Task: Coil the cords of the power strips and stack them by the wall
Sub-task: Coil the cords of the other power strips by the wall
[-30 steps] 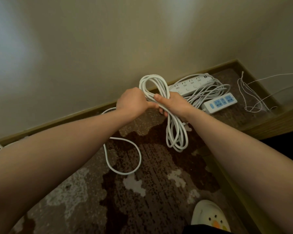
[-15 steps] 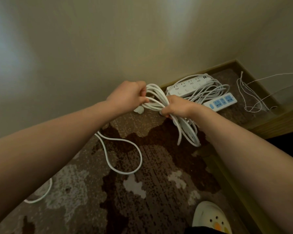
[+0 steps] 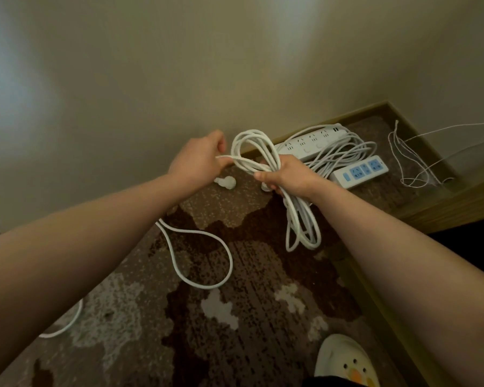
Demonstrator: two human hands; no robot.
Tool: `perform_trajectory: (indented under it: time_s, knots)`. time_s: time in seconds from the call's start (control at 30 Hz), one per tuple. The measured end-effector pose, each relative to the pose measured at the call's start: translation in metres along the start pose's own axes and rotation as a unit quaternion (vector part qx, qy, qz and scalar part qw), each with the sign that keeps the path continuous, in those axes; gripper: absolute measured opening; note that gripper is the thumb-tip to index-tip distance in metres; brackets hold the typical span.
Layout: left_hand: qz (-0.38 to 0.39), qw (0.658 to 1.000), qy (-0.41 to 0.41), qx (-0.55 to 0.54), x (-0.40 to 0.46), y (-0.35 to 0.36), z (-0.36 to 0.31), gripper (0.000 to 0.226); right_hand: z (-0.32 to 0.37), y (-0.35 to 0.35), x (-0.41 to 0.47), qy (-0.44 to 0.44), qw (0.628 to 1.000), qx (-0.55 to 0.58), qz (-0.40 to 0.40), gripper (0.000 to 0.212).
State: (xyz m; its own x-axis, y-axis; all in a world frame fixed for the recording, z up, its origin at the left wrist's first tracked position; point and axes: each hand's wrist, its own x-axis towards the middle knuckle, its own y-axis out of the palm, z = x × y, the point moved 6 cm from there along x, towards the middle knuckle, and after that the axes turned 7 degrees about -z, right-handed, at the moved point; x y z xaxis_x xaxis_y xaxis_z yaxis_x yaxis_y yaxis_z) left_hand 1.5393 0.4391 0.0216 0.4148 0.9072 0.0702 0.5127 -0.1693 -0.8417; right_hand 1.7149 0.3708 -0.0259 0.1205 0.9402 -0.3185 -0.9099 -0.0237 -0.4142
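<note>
My right hand (image 3: 287,177) grips a bundle of white cord (image 3: 301,222) at its middle; loops stick up above the fist and hang down below it. My left hand (image 3: 199,160) pinches a strand of that cord just left of the bundle. A white plug (image 3: 226,182) dangles below my left hand. Two power strips lie by the wall: a white one (image 3: 305,143) and one with blue sockets (image 3: 359,171), with coiled cord (image 3: 344,152) between them.
A loose white cord (image 3: 207,258) loops over the patterned carpet, and another piece (image 3: 65,328) shows at the lower left. Thin white wires (image 3: 411,163) hang in the corner at right. A wooden ledge (image 3: 442,208) borders the right side. A white slipper (image 3: 347,361) is at the bottom.
The bundle has turned more upright in my right hand, its top loops rising. My left hand has shifted left and pulled a strand taut. The plug now hangs free below it.
</note>
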Motion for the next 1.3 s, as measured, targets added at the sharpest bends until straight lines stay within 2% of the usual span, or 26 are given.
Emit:
perform_trajectory:
  time_s: [0.1,0.23,0.33,0.43,0.5,0.63,0.7,0.87,1.0,1.13,1.23,1.3]
  knots:
    - [-0.024,0.999,0.012,-0.029,0.001,-0.007,0.000,0.018,-0.002,-0.005,0.002,0.006,1.000,-0.021,-0.022,0.016]
    - [-0.011,0.997,0.029,-0.075,0.007,-0.003,-0.015,0.013,-0.002,0.009,-0.001,0.008,0.998,-0.047,0.040,0.023]
    - [0.017,0.998,-0.004,-0.068,0.011,0.001,0.000,0.015,-0.007,0.006,-0.002,0.042,0.995,0.078,0.037,0.011]
    - [0.009,0.989,-0.076,-0.126,0.012,0.001,0.029,0.023,-0.010,-0.008,0.001,0.054,0.984,0.168,0.008,0.015]
    - [0.022,0.981,-0.094,-0.167,0.011,-0.003,0.043,0.023,-0.014,-0.015,0.004,0.063,0.981,0.181,-0.015,0.019]
    - [0.093,0.969,-0.088,-0.212,-0.001,-0.007,0.066,0.007,-0.027,-0.032,0.009,0.083,0.981,0.135,-0.111,0.034]
    - [0.108,0.962,-0.103,-0.227,-0.009,-0.009,0.080,0.008,-0.034,-0.043,0.009,0.095,0.974,0.129,-0.162,0.035]
    - [0.124,0.977,-0.072,-0.157,-0.023,-0.019,0.086,0.018,-0.038,-0.061,0.010,0.104,0.956,0.095,-0.255,0.033]
    - [0.109,0.988,-0.057,-0.096,-0.030,-0.039,0.084,0.021,-0.045,-0.079,0.008,0.132,0.927,0.086,-0.340,0.034]
    - [0.082,0.992,-0.074,-0.063,-0.027,-0.073,0.087,0.022,-0.046,-0.078,0.010,0.131,0.921,0.068,-0.359,0.036]
    - [0.046,0.986,-0.112,-0.118,-0.021,-0.090,0.089,0.027,-0.037,-0.066,0.012,0.120,0.935,0.016,-0.332,0.043]
    - [0.047,0.987,-0.089,-0.123,-0.021,-0.079,0.070,0.028,-0.028,-0.052,0.014,0.103,0.947,-0.006,-0.305,0.047]
